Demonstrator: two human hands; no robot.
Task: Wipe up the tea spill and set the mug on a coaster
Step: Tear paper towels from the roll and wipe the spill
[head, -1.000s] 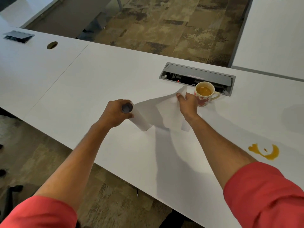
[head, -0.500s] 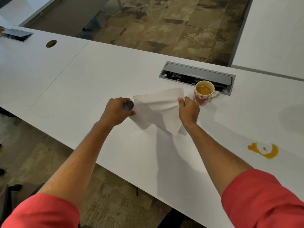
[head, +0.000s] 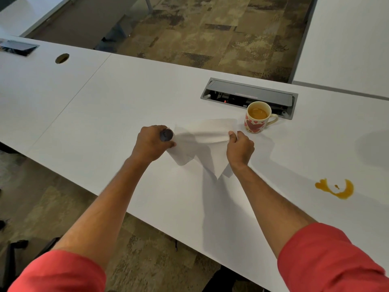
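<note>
My left hand (head: 152, 143) grips a paper towel roll (head: 179, 153) held just above the white table (head: 88, 114). My right hand (head: 240, 147) pinches a white paper towel sheet (head: 207, 131) that stretches from the roll. Right behind that hand stands a cream mug (head: 255, 120) with red hearts, full of tea, its handle to the right. An orange tea spill (head: 339, 189) in a curved shape lies on the table far to the right, apart from both hands. No coaster is in view.
A grey cable box (head: 250, 95) is sunk into the table behind the mug. A round cable hole (head: 62, 58) and a second box (head: 19, 48) sit at far left. Another white table (head: 347, 43) stands at upper right. The near table edge runs diagonally below my arms.
My right hand has drawn the sheet back toward me and to the right, pulling it taut from the roll. The left hand stays on the roll. Mug and spill have not moved.
</note>
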